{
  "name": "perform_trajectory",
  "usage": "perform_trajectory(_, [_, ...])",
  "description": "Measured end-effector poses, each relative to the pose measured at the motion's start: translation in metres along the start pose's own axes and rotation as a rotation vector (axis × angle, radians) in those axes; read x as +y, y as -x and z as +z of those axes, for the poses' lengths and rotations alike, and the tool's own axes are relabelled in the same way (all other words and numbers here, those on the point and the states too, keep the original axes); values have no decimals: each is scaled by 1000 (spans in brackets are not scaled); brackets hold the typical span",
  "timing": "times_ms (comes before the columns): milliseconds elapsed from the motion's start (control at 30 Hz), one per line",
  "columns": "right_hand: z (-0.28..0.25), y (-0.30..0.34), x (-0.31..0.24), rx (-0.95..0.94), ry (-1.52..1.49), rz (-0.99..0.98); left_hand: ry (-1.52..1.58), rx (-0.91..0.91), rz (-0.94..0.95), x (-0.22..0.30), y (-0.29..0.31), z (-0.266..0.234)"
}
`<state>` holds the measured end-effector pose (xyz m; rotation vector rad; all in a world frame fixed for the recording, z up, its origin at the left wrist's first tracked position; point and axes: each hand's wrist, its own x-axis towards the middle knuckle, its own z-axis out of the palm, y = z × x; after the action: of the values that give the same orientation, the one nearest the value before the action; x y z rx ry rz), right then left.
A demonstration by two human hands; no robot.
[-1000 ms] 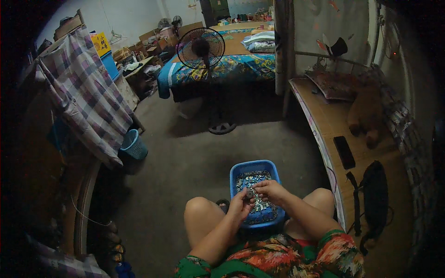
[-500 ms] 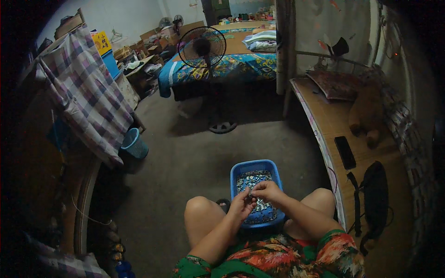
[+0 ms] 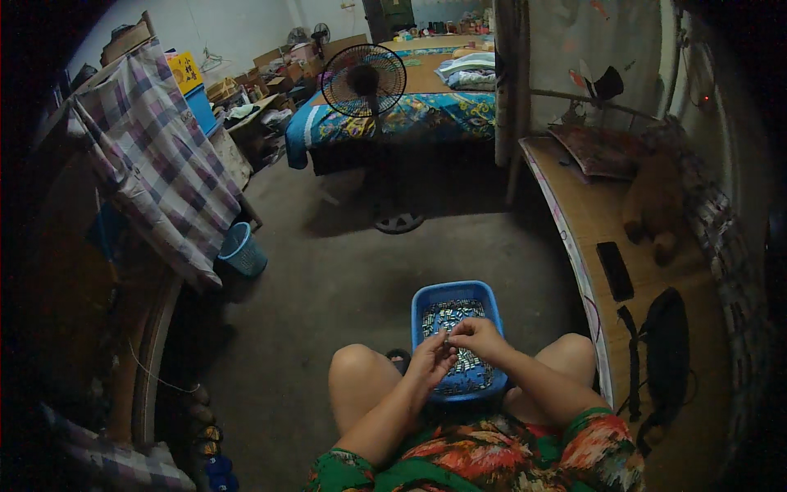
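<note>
A blue plastic basin (image 3: 416, 310) sits between my knees, with many small shiny metallic cylinder-like pieces (image 3: 456, 312) spread over its bottom. Above it my two hands meet. My left hand (image 3: 431, 359) is curled, fingertips drawn together. My right hand (image 3: 479, 338) pinches with thumb and forefinger right at the left fingertips. Whatever lies between the fingers is too small to make out. Both forearms cover part of the basin's near side.
A standing fan (image 3: 365, 80) stands ahead, before a bed with a blue patterned cover (image 3: 410, 115). On the left are a light-blue waste bin (image 3: 243, 252) and a checked cloth (image 3: 156, 156). A wooden bench (image 3: 566, 205) at my right carries a black phone (image 3: 615, 271) and a dark bag (image 3: 666, 344).
The view has shifted slightly, so the room sits a little further right. My hands stay together over the basin, with only small finger movement.
</note>
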<state>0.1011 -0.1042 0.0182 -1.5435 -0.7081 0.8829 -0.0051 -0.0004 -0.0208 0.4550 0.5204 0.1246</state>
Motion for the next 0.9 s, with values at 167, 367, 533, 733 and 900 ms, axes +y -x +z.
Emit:
perform_trajectory(167, [0,-5,4,-33,-28,-40,40,-77,-17,3,2,1])
perform_trajectory(367, [5,-2,5,38,107,-171,52,-87,-7,3,1,1])
perform_trajectory(533, [-1,6,-11,-38,-130,208,-2,-64,1,0,7,5])
perform_trajectory(733, [-18,-6,17,-146,-676,473,101,-24,83,1,3,4])
perform_trajectory(900, [-24,-17,24,-225,-737,476,80,34,100,7,0,8])
